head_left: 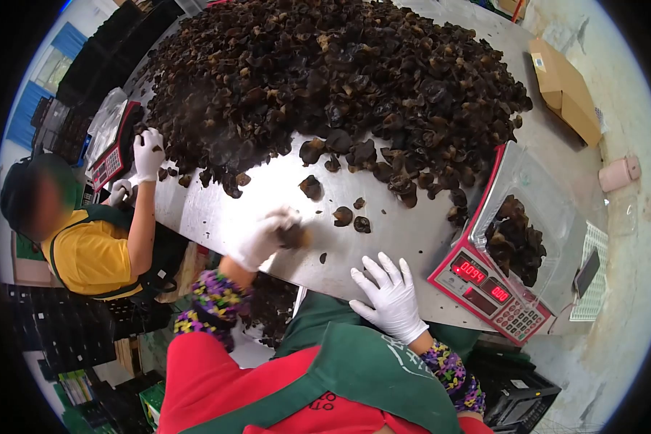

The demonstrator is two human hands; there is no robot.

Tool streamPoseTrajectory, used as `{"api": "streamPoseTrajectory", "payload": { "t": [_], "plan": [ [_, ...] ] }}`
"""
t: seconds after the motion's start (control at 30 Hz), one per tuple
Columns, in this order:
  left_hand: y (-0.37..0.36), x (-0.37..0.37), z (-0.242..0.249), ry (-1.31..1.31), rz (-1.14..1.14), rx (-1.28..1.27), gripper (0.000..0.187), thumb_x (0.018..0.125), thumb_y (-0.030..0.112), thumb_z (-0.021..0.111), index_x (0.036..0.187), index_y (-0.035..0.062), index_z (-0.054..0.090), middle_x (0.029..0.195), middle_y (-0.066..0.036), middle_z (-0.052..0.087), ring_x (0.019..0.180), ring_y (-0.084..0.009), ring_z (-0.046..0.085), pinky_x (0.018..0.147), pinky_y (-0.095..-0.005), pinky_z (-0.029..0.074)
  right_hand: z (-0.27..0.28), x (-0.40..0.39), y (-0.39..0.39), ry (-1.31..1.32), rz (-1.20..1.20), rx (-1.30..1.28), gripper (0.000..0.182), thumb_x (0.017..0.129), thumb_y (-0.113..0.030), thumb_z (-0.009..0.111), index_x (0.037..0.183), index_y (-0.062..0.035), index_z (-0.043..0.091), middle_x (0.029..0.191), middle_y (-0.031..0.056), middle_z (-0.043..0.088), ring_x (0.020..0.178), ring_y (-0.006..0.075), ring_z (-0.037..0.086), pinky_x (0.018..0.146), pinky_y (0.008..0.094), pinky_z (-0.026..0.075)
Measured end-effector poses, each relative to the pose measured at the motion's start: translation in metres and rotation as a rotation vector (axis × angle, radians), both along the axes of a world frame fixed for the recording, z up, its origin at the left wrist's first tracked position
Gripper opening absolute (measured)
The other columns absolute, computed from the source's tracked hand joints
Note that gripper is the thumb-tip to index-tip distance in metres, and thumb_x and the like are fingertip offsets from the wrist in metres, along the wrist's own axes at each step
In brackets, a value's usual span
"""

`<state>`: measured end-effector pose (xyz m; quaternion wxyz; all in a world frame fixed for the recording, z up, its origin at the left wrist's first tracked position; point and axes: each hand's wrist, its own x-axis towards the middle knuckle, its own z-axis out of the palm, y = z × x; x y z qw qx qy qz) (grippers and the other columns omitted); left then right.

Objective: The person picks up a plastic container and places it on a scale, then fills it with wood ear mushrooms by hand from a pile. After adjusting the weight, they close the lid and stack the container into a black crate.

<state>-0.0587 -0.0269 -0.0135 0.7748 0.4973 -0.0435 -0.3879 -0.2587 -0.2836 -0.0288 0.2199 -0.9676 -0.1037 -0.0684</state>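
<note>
My left hand (264, 235), in a white glove and blurred by motion, holds a dark brown fungus piece (292, 236) over the metal table's front edge. My right hand (392, 296), gloved too, lies at the front edge with its fingers spread and nothing in it. Between and beyond the hands, a few loose pieces (343, 215) lie on the table (282, 181). Behind them spreads a large heap of dark fungus (340, 79). To the right, a red scale (484, 289) with lit digits bears a clear plastic tray (546, 192) with fungus inside.
A co-worker in a yellow shirt (94, 253) stands at the left, gloved hands near another red scale (112, 159). At the right are a cardboard box (564, 90), a pink object (620, 173) and a phone (586, 273). Black crates (521, 394) stand below.
</note>
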Motion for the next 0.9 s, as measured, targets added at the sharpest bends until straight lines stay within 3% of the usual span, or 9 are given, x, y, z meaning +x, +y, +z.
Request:
{"api": "streamPoseTrajectory", "payload": {
  "t": [0.1, 0.13, 0.23, 0.37, 0.53, 0.63, 0.77, 0.83, 0.9],
  "plan": [
    [0.049, -0.017, 0.051, -0.388, -0.272, 0.631, 0.022, 0.089, 0.016, 0.061, 0.098, -0.0019, 0.070, 0.086, -0.005, 0.071, 0.076, -0.0145, 0.065, 0.074, -0.0294, 0.053, -0.001, -0.001, -0.002, -0.012, 0.008, 0.011, 0.056, 0.082, -0.043, 0.071, 0.131, -0.0178, 0.062, 0.141, 0.0081, 0.051, 0.135, 0.0318, 0.041, 0.113, 0.0588, 0.030],
    [0.061, -0.024, 0.062, -0.269, -0.305, 0.796, 0.023, 0.091, 0.018, 0.065, 0.101, -0.0014, 0.072, 0.087, -0.005, 0.072, 0.079, -0.0147, 0.068, 0.074, -0.0297, 0.054, -0.002, -0.001, -0.002, -0.016, 0.012, 0.018, 0.056, 0.082, -0.043, 0.071, 0.131, -0.0178, 0.062, 0.141, 0.0081, 0.051, 0.135, 0.0318, 0.041, 0.113, 0.0588, 0.030],
    [0.056, -0.038, 0.090, -0.818, -0.453, 1.386, 0.021, 0.092, 0.016, 0.066, 0.109, 0.0054, 0.073, 0.091, -0.010, 0.071, 0.084, -0.0199, 0.067, 0.079, -0.0318, 0.053, -0.005, -0.001, 0.000, -0.023, 0.003, 0.026, 0.056, 0.081, -0.042, 0.073, 0.131, -0.0203, 0.062, 0.141, 0.0068, 0.052, 0.135, 0.0324, 0.042, 0.112, 0.0584, 0.028],
    [0.023, -0.016, 0.066, -1.038, -0.033, 1.004, 0.023, 0.090, 0.008, 0.066, 0.111, 0.0012, 0.069, 0.092, -0.014, 0.070, 0.085, -0.0252, 0.071, 0.078, -0.0326, 0.054, -0.004, 0.000, 0.000, -0.022, -0.002, 0.024, 0.054, 0.081, -0.041, 0.073, 0.130, -0.0197, 0.063, 0.140, 0.0068, 0.052, 0.135, 0.0322, 0.042, 0.112, 0.0582, 0.028],
    [-0.091, 0.043, 0.033, -1.400, 0.081, 0.898, 0.035, 0.085, 0.011, 0.071, 0.120, 0.0098, 0.067, 0.108, -0.010, 0.066, 0.099, -0.0252, 0.066, 0.085, -0.0341, 0.052, -0.001, 0.000, -0.001, -0.055, -0.015, 0.028, 0.052, 0.081, -0.039, 0.072, 0.128, -0.0171, 0.063, 0.139, 0.0074, 0.053, 0.134, 0.0313, 0.043, 0.112, 0.0582, 0.030],
    [-0.153, 0.067, 0.010, -1.652, 0.142, 1.002, 0.032, 0.082, 0.020, 0.075, 0.112, 0.0121, 0.069, 0.096, -0.009, 0.064, 0.090, -0.0311, 0.063, 0.078, -0.0401, 0.052, -0.002, -0.001, -0.001, -0.056, -0.021, 0.041, 0.050, 0.081, -0.037, 0.072, 0.126, -0.0165, 0.064, 0.137, 0.0074, 0.055, 0.133, 0.0306, 0.045, 0.112, 0.0571, 0.031],
    [-0.167, 0.074, 0.005, -1.303, 0.192, 0.865, 0.012, 0.088, 0.018, 0.072, 0.096, 0.0090, 0.073, 0.083, -0.006, 0.063, 0.079, -0.0213, 0.063, 0.068, -0.0323, 0.052, -0.004, -0.001, -0.003, -0.050, -0.019, 0.068, 0.048, 0.081, -0.034, 0.073, 0.126, -0.0180, 0.065, 0.136, 0.0075, 0.056, 0.131, 0.0322, 0.047, 0.111, 0.0576, 0.032],
    [-0.157, 0.058, 0.046, -0.562, 0.155, 0.612, 0.018, 0.090, 0.025, 0.073, 0.091, 0.0076, 0.072, 0.077, 0.003, 0.060, 0.070, -0.0086, 0.059, 0.053, -0.0262, 0.047, -0.002, -0.001, -0.002, -0.043, -0.013, 0.083, 0.048, 0.081, -0.033, 0.073, 0.125, -0.0181, 0.065, 0.136, 0.0073, 0.056, 0.131, 0.0321, 0.047, 0.111, 0.0575, 0.032],
    [-0.134, 0.060, 0.047, -0.257, 0.155, 0.559, 0.015, 0.092, 0.027, 0.074, 0.093, 0.0124, 0.071, 0.075, 0.006, 0.056, 0.064, -0.0060, 0.053, 0.045, -0.0232, 0.042, 0.001, 0.000, -0.001, -0.053, -0.017, 0.065, 0.043, 0.082, -0.033, 0.070, 0.122, -0.0168, 0.066, 0.135, 0.0054, 0.056, 0.131, 0.0291, 0.047, 0.111, 0.0555, 0.033]
  ]
}}
